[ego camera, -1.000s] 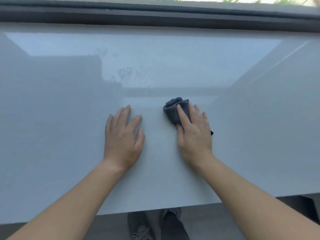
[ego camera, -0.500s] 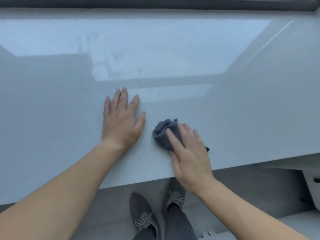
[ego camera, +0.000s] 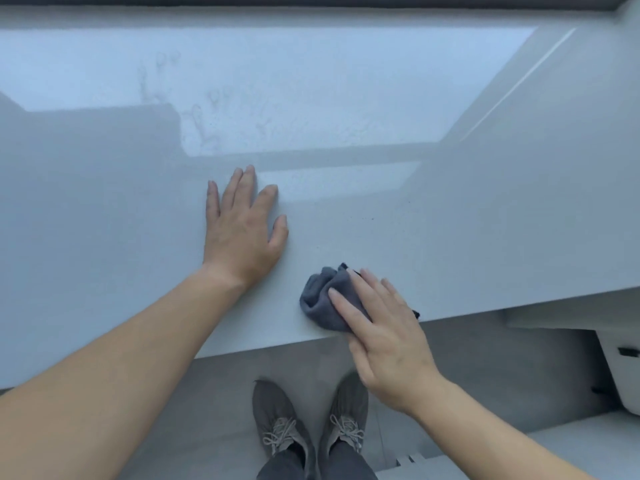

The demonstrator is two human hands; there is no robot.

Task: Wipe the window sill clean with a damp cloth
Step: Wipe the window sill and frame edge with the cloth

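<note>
A wide, glossy pale grey window sill (ego camera: 485, 220) fills most of the head view. My right hand (ego camera: 384, 334) presses a crumpled dark grey cloth (ego camera: 322, 299) onto the sill right at its front edge; the fingers lie over the cloth and hide its right part. My left hand (ego camera: 242, 223) rests flat on the sill with fingers spread, up and left of the cloth, holding nothing. Smudges and finger marks (ego camera: 204, 109) show in the bright reflection further back.
The dark window frame (ego camera: 311, 0) runs along the top. Below the sill's front edge are the grey floor (ego camera: 502, 368), my two grey shoes (ego camera: 308, 431) and a white object (ego camera: 623, 368) at the right.
My right hand has dragged the cloth toward me, from mid-sill to the front edge. The left hand has stayed planted on the sill. The view has tilted down, showing more floor.
</note>
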